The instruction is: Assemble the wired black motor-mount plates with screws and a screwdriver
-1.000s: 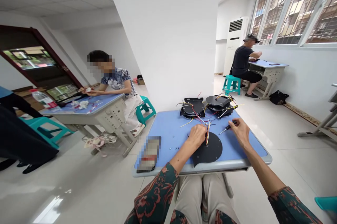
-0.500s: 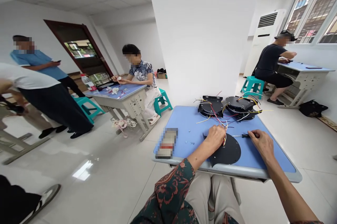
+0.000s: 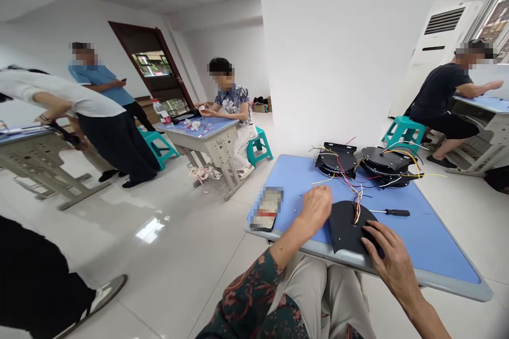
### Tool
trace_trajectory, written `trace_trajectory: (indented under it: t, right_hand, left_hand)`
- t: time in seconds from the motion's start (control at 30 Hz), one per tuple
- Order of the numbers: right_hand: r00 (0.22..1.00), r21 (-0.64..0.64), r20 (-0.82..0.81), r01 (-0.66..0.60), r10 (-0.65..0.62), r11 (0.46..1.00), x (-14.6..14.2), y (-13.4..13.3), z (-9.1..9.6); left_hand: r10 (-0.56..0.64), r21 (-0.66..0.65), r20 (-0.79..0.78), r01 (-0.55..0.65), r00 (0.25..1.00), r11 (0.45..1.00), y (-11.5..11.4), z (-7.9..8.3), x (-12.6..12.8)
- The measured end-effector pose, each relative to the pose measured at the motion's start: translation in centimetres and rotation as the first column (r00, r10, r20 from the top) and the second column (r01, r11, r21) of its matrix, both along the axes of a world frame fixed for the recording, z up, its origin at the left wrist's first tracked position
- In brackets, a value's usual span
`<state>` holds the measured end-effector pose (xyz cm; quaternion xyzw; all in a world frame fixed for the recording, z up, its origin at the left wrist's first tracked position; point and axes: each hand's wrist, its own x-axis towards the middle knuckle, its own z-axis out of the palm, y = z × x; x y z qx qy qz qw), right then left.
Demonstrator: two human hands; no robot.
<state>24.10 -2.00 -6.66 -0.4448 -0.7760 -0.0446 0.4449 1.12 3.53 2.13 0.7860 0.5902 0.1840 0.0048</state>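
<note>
A black plate (image 3: 350,230), rounded on one side, lies near the front edge of the blue desk. Red, yellow, white and black wires (image 3: 357,206) rise from its middle. My right hand (image 3: 392,254) rests on its right edge, thumb and fingers spread. Left of the plate, my left hand (image 3: 317,205) hovers over the desk with fingers curled together; whatever is in them is hidden. A screwdriver (image 3: 397,213) with a black handle lies beyond the plate, untouched. Small screws (image 3: 301,194) are scattered near my left hand.
Stacked round black assemblies (image 3: 337,161) with loose wires stand at the desk's back, a second stack (image 3: 385,164) beside them. A phone (image 3: 268,209) lies at the left edge. A white pillar (image 3: 338,52) rises behind. Other people sit or stand around the room.
My right hand has let go of the screwdriver and come to the plate's right edge. My left hand has left the wires and moved left. The view has turned left.
</note>
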Motion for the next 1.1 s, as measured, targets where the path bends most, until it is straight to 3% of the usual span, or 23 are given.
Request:
trace_trajectory:
  t: [0.1, 0.23, 0.53, 0.67, 0.77, 0.87, 0.97, 1.03, 1.1]
  right_hand:
    - [0.999, 0.001, -0.04, 0.015, -0.015, 1.0, -0.1, -0.5, -0.5]
    - [0.998, -0.024, -0.059, 0.037, -0.039, 0.999, -0.1, -0.4, -0.6]
    - [0.989, -0.052, -0.135, 0.054, -0.061, 0.997, -0.3, -1.0, 0.1]
    - [0.966, -0.171, -0.195, 0.139, -0.172, 0.975, 0.3, -1.6, 0.7]
    - [0.929, -0.384, -0.21, 0.209, -0.306, 0.899, 1.2, -1.5, 1.2]
    - [0.926, -0.555, -0.158, 0.205, -0.344, 0.806, 1.9, -0.2, 2.4]
    - [0.948, -0.693, -0.116, 0.135, -0.295, 0.708, 2.0, 1.4, 4.0]
    - [0.951, -0.798, -0.14, 0.057, -0.276, 0.6, 1.9, 2.1, 5.0]
    - [0.941, -0.842, -0.192, -0.013, -0.278, 0.54, 1.8, 2.4, 5.7]
  left_hand:
    - [0.124, -0.01, -0.025, -0.124, 0.992, 0.992, -1.5, -0.7, -4.5]
    - [0.12, -0.002, -0.025, -0.12, 0.992, 0.993, -2.7, -2.3, -7.9]
    - [0.081, -0.022, -0.077, -0.083, 0.994, 0.996, -3.1, -4.5, -8.0]
    - [0.033, 0.002, -0.017, -0.033, 0.999, 0.999, -3.5, -4.3, -8.4]
    - [0.0, 0.023, 0.207, -0.005, 0.978, 1.0, -4.4, -4.1, -7.9]
    - [0.065, -0.201, 0.526, 0.049, 0.848, 0.978, -5.4, -4.2, -5.9]
    - [0.25, -0.494, 0.7, 0.201, 0.669, 0.846, -5.9, -4.3, -3.3]
    - [0.329, -0.554, 0.76, 0.293, 0.56, 0.779, -5.8, -4.1, -1.9]
    - [0.39, -0.561, 0.799, 0.335, 0.458, 0.757, -5.4, -3.5, -1.1]
